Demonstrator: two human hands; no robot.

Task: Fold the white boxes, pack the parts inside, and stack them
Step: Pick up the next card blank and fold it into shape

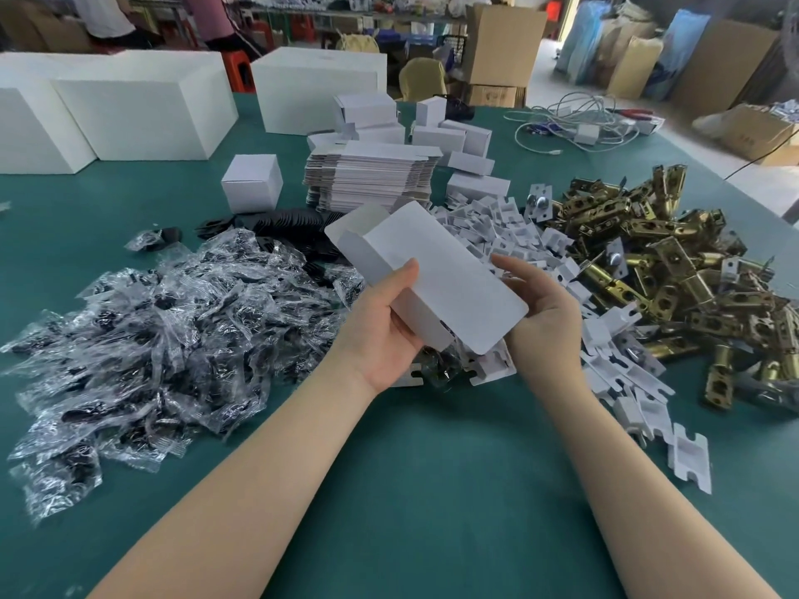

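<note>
A partly formed white box (436,270) is held above the green table (432,490), tilted, with flaps sticking out at both ends. My left hand (380,326) grips its left side, thumb on top. My right hand (540,313) holds its lower right end from beneath, thumb against the top face. Behind it lies a stack of flat white box blanks (367,179). Brass latch parts (674,270) are heaped at the right, white card inserts (497,227) in the middle, and clear bags of black parts (142,339) at the left.
One folded small box (251,182) stands left of the blanks, more small white boxes (449,136) behind them. Large white boxes (129,110) line the far left edge. Black flat pieces (285,227) lie mid-table. Tangled cables (575,123) sit at the far right.
</note>
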